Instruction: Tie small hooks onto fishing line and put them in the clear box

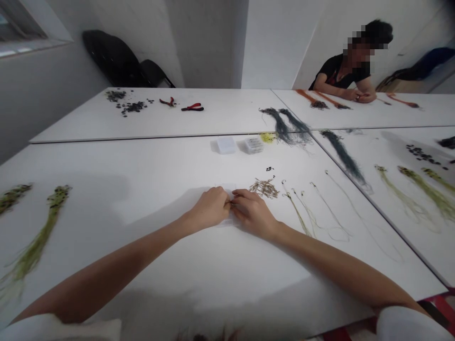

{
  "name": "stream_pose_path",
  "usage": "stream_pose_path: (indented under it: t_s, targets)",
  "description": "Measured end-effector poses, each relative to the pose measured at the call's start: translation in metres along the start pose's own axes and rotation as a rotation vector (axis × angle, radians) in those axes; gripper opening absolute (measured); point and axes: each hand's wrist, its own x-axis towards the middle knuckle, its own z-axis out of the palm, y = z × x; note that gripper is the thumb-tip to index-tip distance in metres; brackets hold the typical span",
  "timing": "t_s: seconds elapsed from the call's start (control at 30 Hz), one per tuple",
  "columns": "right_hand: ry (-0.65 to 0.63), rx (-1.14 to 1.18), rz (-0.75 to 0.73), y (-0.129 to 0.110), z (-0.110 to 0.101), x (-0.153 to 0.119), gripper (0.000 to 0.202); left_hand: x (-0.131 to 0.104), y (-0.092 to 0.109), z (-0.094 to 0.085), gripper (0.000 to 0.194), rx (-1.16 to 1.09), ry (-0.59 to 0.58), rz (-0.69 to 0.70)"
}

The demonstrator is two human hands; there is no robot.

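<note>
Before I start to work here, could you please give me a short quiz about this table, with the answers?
1. True or false: two pliers with red handles lie on the far table.
2. Which lies nearest to the right hand?
A) black chair
B) pile of small brownish pieces
C) orange bundles
3. Complete: the small heap just behind the right-hand plastic box is ____ in colour.

Key: 1 true; 2 B; 3 yellow.
</note>
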Motion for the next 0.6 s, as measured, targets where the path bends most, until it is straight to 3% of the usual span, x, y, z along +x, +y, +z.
stream_pose_path:
  t_s: [0.3, 0.6]
  targets:
    - [-0.098, -0.045, -0.003, 0.002, -0.005, 0.008, 0.016, -0.008, 0.004, 0.002, 0.025, -0.022, 0.05, 0.005]
    - [-0.032, -0.055, -0.022, 0.002, -0.001, 0.006, 0.019, -0.013, 0.006, 0.009, 0.028, 0.0, 0.103, 0.03]
